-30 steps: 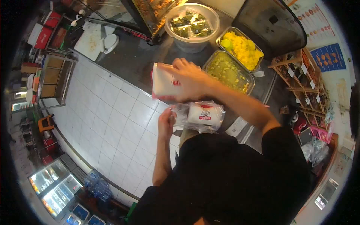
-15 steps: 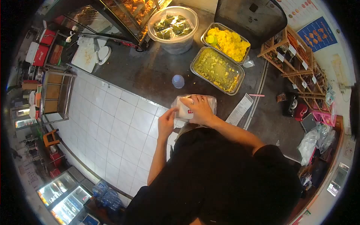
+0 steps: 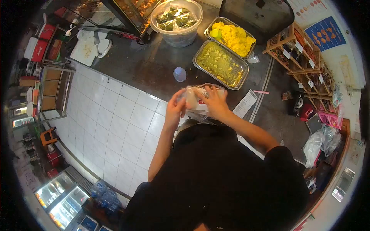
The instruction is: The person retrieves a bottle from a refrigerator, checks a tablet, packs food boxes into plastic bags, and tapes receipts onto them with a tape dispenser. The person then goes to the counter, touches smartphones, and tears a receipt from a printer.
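Observation:
A white packet point(image 3: 191, 99) with red print lies inside a clear plastic bag point(image 3: 197, 114) at the counter's front edge, close to my body. My right hand point(image 3: 216, 103) is closed over the packet's right part, its fingers on the top face. At the bag's left edge, my left hand point(image 3: 176, 106) has its fingers bent and closed on the plastic, slightly blurred. Just beyond the packet stands a small translucent bottle point(image 3: 179, 74). The packet's right side is partly hidden under my right hand.
Beyond the packet are a tray of greenish-yellow food point(image 3: 220, 64), a tray of bright yellow food point(image 3: 232, 37) and a round tub point(image 3: 176, 38) of wrapped items. To the right lie a paper slip point(image 3: 245, 104) and a pink stick point(image 3: 261, 92); a wooden rack point(image 3: 304, 61) stands farther right.
The packet my right hand held above the counter a second ago is now with the bag near my body. Since then the bottle has come into view. My left hand has shifted slightly along the bag.

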Motion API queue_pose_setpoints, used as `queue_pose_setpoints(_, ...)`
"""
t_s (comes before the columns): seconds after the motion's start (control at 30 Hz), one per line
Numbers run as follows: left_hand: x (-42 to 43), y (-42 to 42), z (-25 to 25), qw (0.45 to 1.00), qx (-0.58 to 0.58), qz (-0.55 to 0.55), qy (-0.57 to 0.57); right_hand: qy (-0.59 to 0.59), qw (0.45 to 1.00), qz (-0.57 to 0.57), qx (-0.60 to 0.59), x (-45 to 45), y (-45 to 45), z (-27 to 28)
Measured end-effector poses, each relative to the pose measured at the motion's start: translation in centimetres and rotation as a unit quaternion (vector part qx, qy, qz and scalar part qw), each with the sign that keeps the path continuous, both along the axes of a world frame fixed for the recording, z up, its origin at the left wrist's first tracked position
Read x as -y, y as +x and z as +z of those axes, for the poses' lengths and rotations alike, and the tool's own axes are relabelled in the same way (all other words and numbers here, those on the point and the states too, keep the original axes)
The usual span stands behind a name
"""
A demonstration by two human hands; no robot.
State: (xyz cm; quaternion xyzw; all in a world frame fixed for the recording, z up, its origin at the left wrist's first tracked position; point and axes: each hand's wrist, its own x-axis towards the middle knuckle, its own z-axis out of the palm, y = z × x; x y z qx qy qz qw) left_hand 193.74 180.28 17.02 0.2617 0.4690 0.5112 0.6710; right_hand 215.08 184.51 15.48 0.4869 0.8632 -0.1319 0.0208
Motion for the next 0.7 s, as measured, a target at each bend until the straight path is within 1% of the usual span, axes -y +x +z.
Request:
queue_pose_setpoints(0.07,0.1,0.1,-0.5,0.995,-0.031,-0.080,-0.054,-0.060,0.995,-0.024,0.080,-0.1,3.2,0.7)
queue_pose_setpoints(0.1,0.3,0.0,-0.3,0.990,-0.054,-0.112,-0.073,-0.016,0.991,-0.054,0.124,0.3,4.8,-0.6)
queue_pose_setpoints(0.13,0.5,-0.2,-0.1,0.983,-0.076,-0.142,-0.091,-0.111,0.988,-0.085,0.068,0.0,6.3,0.6)
queue_pose_setpoints(0.17,0.7,-0.7,0.2,0.982,-0.065,-0.158,-0.079,-0.206,0.972,-0.112,0.012,-0.2,7.8,1.9)
queue_pose_setpoints(0.2,0.8,-0.9,0.2,0.987,-0.073,-0.137,-0.040,-0.298,0.944,-0.136,-0.047,-0.6,8.5,2.9)
queue_pose_setpoints(0.27,1.2,-1.5,0.2,0.991,-0.092,-0.095,0.031,-0.281,0.910,-0.250,-0.172,-0.7,8.8,1.0)
queue_pose_setpoints(0.3,1.2,-2.0,-2.7,0.966,-0.244,-0.056,0.064,-0.268,0.883,-0.307,-0.233,-0.7,8.8,-0.8)
queue_pose_setpoints(0.33,0.8,-1.3,-4.1,0.924,-0.367,-0.055,0.094,-0.252,0.849,-0.361,-0.292,-0.7,8.9,-2.7)
queue_pose_setpoints(0.37,0.7,-0.3,-5.1,0.865,-0.484,-0.053,0.120,-0.286,0.844,-0.350,-0.288,-0.4,8.5,-5.3)
queue_pose_setpoints(0.4,0.8,0.6,-5.1,0.838,-0.534,-0.077,0.085,-0.311,0.832,-0.302,-0.345,0.3,7.7,-6.7)
queue_pose_setpoints(0.43,1.0,1.5,-5.0,0.806,-0.581,-0.104,0.051,-0.334,0.798,-0.351,-0.360,1.5,6.7,-6.4)
queue_pose_setpoints(0.47,1.1,1.2,-4.6,0.809,-0.574,-0.117,0.045,-0.355,0.759,-0.398,-0.374,2.7,6.1,-5.8)
queue_pose_setpoints(0.57,1.8,0.6,-4.4,0.825,-0.546,-0.144,0.025,-0.431,0.666,-0.383,-0.474,4.7,7.4,-7.6)
queue_pose_setpoints(0.67,1.4,0.8,-3.5,0.796,-0.580,-0.174,0.003,-0.434,0.562,-0.424,-0.563,5.3,7.9,-9.5)
queue_pose_setpoints(0.7,1.3,0.8,-2.8,0.794,-0.578,-0.189,-0.014,-0.383,0.495,-0.478,-0.616,5.3,6.8,-8.0)
